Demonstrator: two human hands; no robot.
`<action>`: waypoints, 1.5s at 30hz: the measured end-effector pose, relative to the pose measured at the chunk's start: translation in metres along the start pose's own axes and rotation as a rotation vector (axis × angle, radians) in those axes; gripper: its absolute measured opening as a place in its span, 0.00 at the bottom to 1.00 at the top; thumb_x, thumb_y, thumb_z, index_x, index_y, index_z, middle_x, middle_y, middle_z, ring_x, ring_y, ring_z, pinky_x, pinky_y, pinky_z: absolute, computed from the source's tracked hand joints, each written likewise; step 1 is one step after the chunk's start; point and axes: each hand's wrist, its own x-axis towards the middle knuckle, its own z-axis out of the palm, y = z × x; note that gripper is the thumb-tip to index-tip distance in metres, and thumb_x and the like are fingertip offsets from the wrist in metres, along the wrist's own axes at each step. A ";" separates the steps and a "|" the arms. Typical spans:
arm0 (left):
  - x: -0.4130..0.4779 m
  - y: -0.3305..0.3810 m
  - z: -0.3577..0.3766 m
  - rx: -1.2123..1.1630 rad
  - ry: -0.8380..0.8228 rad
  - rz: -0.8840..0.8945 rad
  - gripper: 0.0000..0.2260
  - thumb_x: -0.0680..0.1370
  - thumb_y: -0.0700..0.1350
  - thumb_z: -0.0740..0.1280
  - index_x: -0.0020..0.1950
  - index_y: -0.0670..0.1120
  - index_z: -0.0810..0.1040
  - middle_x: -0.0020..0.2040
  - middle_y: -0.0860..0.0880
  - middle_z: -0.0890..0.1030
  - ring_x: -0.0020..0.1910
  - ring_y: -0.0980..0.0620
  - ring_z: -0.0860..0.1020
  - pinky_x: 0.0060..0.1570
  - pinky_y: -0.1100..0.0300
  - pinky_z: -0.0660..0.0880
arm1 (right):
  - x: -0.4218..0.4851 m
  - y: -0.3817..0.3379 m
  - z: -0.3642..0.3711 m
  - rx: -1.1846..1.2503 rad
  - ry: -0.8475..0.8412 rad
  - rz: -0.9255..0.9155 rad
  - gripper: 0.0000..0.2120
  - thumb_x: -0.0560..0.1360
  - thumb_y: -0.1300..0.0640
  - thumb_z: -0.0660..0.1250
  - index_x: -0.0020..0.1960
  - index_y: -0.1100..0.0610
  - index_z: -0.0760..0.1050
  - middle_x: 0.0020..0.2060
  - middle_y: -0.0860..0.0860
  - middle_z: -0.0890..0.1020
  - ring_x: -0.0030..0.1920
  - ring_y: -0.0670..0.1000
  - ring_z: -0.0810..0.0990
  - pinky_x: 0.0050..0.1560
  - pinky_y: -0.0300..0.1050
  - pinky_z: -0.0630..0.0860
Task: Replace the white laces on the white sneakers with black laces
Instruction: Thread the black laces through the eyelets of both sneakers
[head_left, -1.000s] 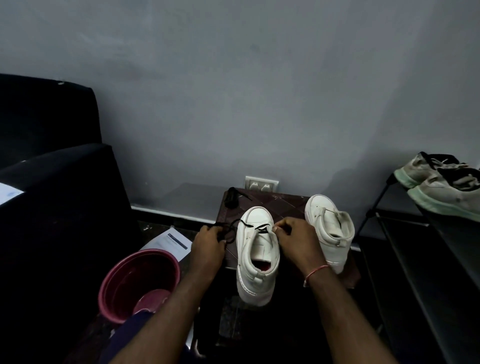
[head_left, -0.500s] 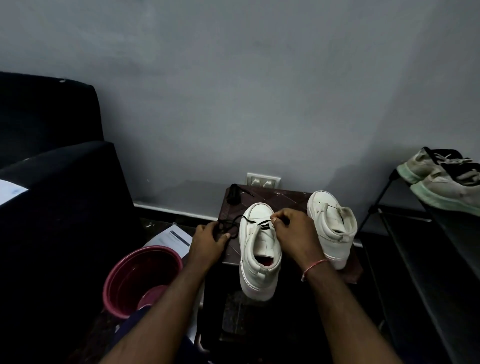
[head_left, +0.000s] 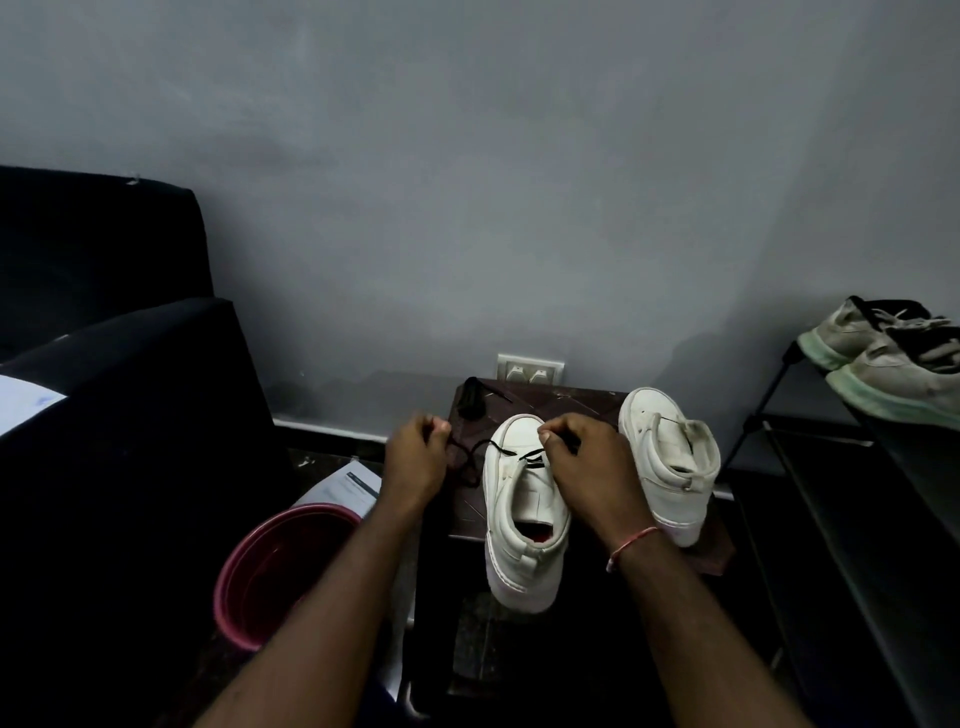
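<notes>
Over the toe end of the near sneaker (head_left: 524, 551) both hands are at work: the right hand (head_left: 587, 467) has fingers and thumb pinched tight on one end of the black lace (head_left: 475, 449), right above the front eyelets. The left hand (head_left: 415, 462), just left of the sneaker, is curled round the other end, knuckles up. Between them the lace crosses the front of the sneaker in short black bars, then trails off its left side, a slack loop lying on the small table (head_left: 587, 402). A red thread band (head_left: 631, 543) circles the right wrist. The near sneaker stands upright on its sole, long axis running straight away from the person, toe aimed at the wall, heel hanging past the table's near edge. Its mouth gapes open and red lining shows inside. Just right of it, apart, the second sneaker (head_left: 670, 462) also points toe-to-wall, heel swung a little rightward. Beyond the near sneaker's toe and to the left, a dark bundle of lace (head_left: 471, 397) sits on the table's far corner, and straight behind the toe is a wall socket (head_left: 530, 369). Left of the sneaker and lower, a pink bucket (head_left: 234, 587) stands on the floor, its inside too dark to tell what it holds, with a printed sheet (head_left: 348, 486) between bucket and left hand. Far left is a dark sofa (head_left: 130, 389). Well to the right, a shoe rack (head_left: 769, 415) carries a worn pair of sneakers (head_left: 883, 374), toes pointing back toward the near sneaker
</notes>
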 end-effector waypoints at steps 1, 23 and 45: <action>0.001 0.016 -0.007 -0.089 -0.011 0.008 0.07 0.79 0.43 0.65 0.41 0.46 0.76 0.41 0.45 0.82 0.43 0.44 0.81 0.47 0.50 0.78 | -0.001 -0.007 -0.003 0.058 0.018 -0.018 0.04 0.75 0.56 0.68 0.44 0.52 0.82 0.39 0.45 0.84 0.42 0.46 0.81 0.46 0.41 0.76; -0.028 0.085 -0.008 -0.490 -0.450 0.049 0.08 0.78 0.36 0.65 0.40 0.42 0.79 0.30 0.47 0.81 0.28 0.53 0.77 0.35 0.59 0.75 | 0.035 -0.047 -0.027 0.916 -0.147 0.233 0.09 0.82 0.61 0.59 0.49 0.60 0.77 0.38 0.57 0.81 0.28 0.49 0.79 0.25 0.38 0.75; 0.001 0.065 -0.002 -0.017 -0.104 0.243 0.05 0.77 0.40 0.68 0.46 0.42 0.84 0.40 0.45 0.85 0.40 0.50 0.82 0.43 0.58 0.76 | 0.044 -0.011 -0.055 -0.016 -0.589 -0.009 0.09 0.81 0.59 0.61 0.48 0.58 0.78 0.35 0.53 0.81 0.29 0.42 0.74 0.32 0.35 0.69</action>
